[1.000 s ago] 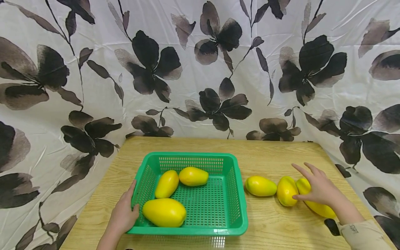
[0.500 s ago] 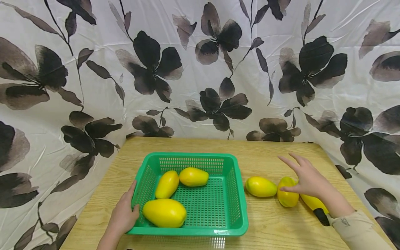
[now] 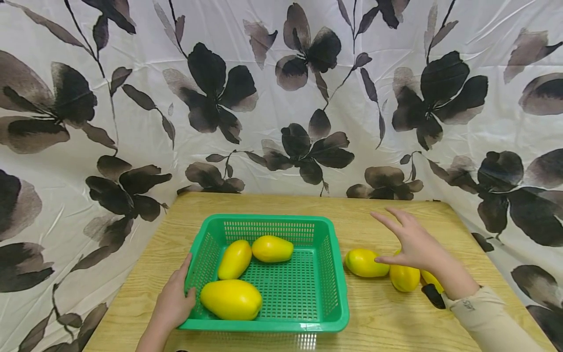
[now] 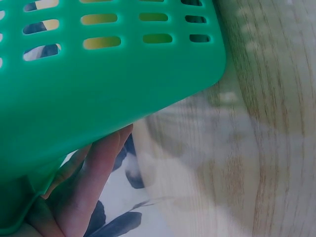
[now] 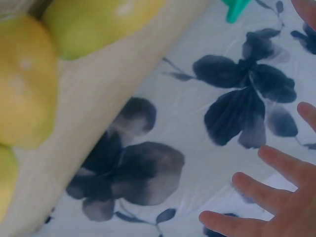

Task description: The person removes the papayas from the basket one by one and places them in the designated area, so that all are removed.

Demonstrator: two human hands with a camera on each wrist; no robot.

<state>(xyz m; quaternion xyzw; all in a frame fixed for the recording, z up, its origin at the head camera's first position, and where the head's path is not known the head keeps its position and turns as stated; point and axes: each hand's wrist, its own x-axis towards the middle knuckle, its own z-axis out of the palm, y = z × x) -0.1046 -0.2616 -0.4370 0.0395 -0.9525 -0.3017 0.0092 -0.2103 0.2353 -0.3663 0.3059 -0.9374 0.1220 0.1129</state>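
Observation:
My left hand [image 3: 173,298] grips the left side of a green plastic basket [image 3: 264,325], its thumb on the inside and its fingers on the outside. In the left wrist view its fingers [image 4: 96,173] reach up under the basket's rim. Three yellow, papaya-like fruits lie in the basket: one at the front [image 3: 231,299], one behind it [image 3: 235,260] and one at the back [image 3: 272,249]. My right hand [image 3: 413,244], fingers spread and holding nothing, hovers over a row of similar fruits right of the basket. It partly hides the middle fruit [image 3: 404,281]; the left one [image 3: 362,263] shows more fully.
Partly covered by the right wrist, a third fruit [image 3: 433,280] lies at the row's right end. A wooden table [image 3: 374,322] carries everything. Behind and beside it hangs a white cloth [image 3: 264,112] with dark flowers. A black piece [image 3: 433,296] sits under the right wrist.
My right hand has moved left and away from me, from over the right-hand fruit to above the left and middle ones. The left hand, basket and fruits have stayed put.

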